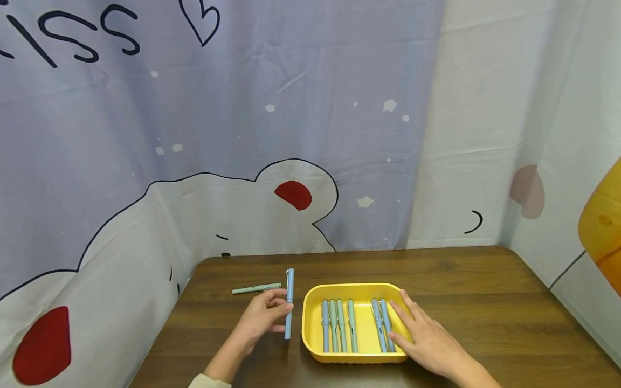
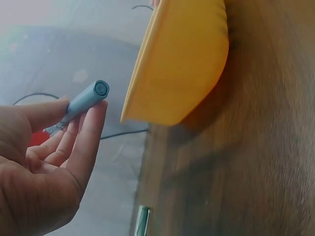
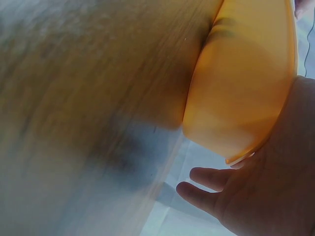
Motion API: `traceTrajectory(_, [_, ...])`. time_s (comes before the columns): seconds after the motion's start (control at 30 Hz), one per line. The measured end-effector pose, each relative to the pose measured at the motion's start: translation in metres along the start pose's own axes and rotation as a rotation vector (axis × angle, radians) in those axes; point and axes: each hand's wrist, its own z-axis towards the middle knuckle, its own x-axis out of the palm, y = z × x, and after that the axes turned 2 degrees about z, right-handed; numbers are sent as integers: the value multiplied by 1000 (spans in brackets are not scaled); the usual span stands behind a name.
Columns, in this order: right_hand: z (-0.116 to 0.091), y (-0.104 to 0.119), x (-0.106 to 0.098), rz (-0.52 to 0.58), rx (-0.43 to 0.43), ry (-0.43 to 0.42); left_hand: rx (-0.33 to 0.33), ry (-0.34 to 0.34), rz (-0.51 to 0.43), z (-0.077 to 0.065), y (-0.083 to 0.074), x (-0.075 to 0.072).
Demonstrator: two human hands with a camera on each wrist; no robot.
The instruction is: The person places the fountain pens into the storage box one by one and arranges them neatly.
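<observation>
Between the thumb and fingers of my left hand [image 1: 262,318] is a blue pen [image 1: 289,304], held lengthwise beside the tray's left wall. The left wrist view shows the round end of this pen [image 2: 87,101] pointing at the camera. A yellow plastic tray [image 1: 359,286] holds several pens: a blue pen [image 1: 325,326] and green pens [image 1: 342,326] on the left, two blue pens [image 1: 378,326] on the right. My right hand [image 1: 432,342] rests over the tray's right rim, fingers extended, thumb inside near the rightmost pen; whether it touches that pen I cannot tell.
A green pen [image 1: 254,289] lies on the wooden table [image 1: 485,302] behind my left hand. Behind the table's far edge hangs a printed curtain [image 1: 368,161], which also runs along both sides.
</observation>
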Motion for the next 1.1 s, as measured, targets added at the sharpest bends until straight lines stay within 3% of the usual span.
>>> traceTrajectory(0.67, [0, 0, 2, -31, 5, -25, 11, 63, -50, 5, -5, 39])
traceTrajectory(1.1, [-1, 3, 2, -74, 18, -45, 24, 106, -67, 12, -10, 74])
